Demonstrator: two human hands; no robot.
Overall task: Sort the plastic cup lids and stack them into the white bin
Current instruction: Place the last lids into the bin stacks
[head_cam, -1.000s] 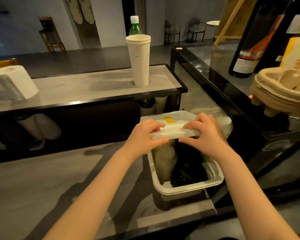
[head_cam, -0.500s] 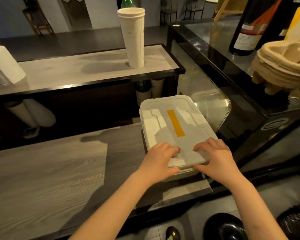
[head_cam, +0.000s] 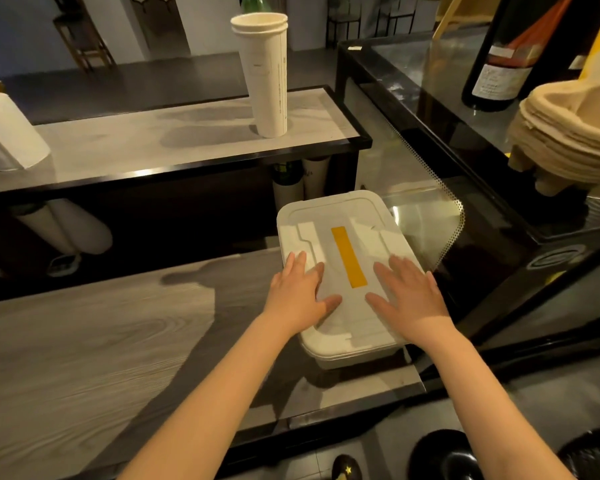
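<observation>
Currently, status by item:
left hand (head_cam: 300, 292): fingers spread, palm flat on the cover, left of the yellow strip (head_cam: 348, 257).
right hand (head_cam: 409, 296): same, splayed flat, right of the strip.
white bin (head_cam: 350, 351): near-right end of my grey wood-grain counter (head_cam: 84, 341), cover (head_cam: 343, 216) on, contents hidden.
cup lids: not visible; can't tell if any are inside.
risk: bin sits close to the counter's near edge; uneven pressing could tip or slide it off, or leave one corner unseated.

We have both palms down, fingers spread flat: left hand (head_cam: 300, 294), right hand (head_cam: 409, 296) side by side, forearms reaching forward from near.
</observation>
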